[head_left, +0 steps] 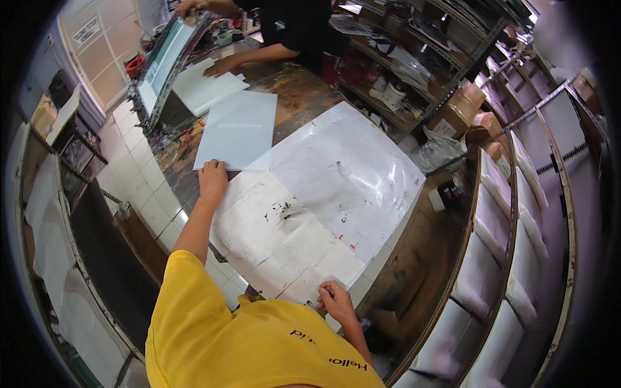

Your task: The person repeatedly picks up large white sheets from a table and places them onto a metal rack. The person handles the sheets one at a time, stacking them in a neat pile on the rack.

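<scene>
My left hand (213,183) reaches forward to the near left corner of a pale blue-white sheet (238,132) with small light printing. Its fingertips lie over the sheet's edge; the thumb's grip underneath is hidden. That sheet overlaps a large white board or paper covering (346,168), stained with dark smudges and red specks. By the near edge of the covering is my right hand (336,301), its fingers curled in; whether anything small is inside cannot be made out. Beyond, a co-worker's hand (222,66) rests on a stack of similar pale sheets (204,89).
The co-worker's other hand (187,8) holds up a tilted screen-printing frame (171,61). The table (294,84) is paint-stained. Metal shelving (414,39) stands at the back right, with cartons (462,107). White wrapped packs (482,265) fill the rack on the right. A dark board (107,239) stands left.
</scene>
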{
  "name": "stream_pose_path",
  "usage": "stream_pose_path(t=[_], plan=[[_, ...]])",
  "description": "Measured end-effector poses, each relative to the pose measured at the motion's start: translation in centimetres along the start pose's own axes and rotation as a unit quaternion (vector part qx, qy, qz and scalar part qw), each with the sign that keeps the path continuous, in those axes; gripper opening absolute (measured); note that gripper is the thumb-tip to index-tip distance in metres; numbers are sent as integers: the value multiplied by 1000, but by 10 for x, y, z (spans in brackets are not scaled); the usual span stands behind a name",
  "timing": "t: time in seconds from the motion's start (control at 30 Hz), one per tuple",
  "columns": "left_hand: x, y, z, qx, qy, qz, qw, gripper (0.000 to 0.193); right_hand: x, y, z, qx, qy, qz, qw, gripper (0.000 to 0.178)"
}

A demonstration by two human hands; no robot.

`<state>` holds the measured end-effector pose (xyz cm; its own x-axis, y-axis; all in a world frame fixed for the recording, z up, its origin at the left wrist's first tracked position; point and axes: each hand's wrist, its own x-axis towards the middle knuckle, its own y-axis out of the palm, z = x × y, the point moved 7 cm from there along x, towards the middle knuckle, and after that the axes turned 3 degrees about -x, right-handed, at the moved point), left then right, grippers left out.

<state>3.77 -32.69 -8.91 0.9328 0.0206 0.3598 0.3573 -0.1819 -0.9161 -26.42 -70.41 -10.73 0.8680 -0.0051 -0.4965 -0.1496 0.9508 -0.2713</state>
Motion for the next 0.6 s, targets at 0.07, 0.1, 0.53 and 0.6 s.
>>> stream_pose_path(t=[0.07, 0.1, 0.53, 0.6], plan=[[5, -3, 2, 19, 41, 9, 999, 17, 1, 1, -7, -1, -13, -6, 1000, 25], [8, -3, 2, 19, 69, 4, 997, 16, 1, 2, -8, -1, -19, -10, 1000, 25], [-134, -22, -230, -198, 358, 160, 898, 4, -8, -17, 60, 83, -128, -112, 982, 41], [-172, -49, -273, -281, 375, 192, 862, 7, -11, -26, 67, 67, -165, -160, 971, 41]])
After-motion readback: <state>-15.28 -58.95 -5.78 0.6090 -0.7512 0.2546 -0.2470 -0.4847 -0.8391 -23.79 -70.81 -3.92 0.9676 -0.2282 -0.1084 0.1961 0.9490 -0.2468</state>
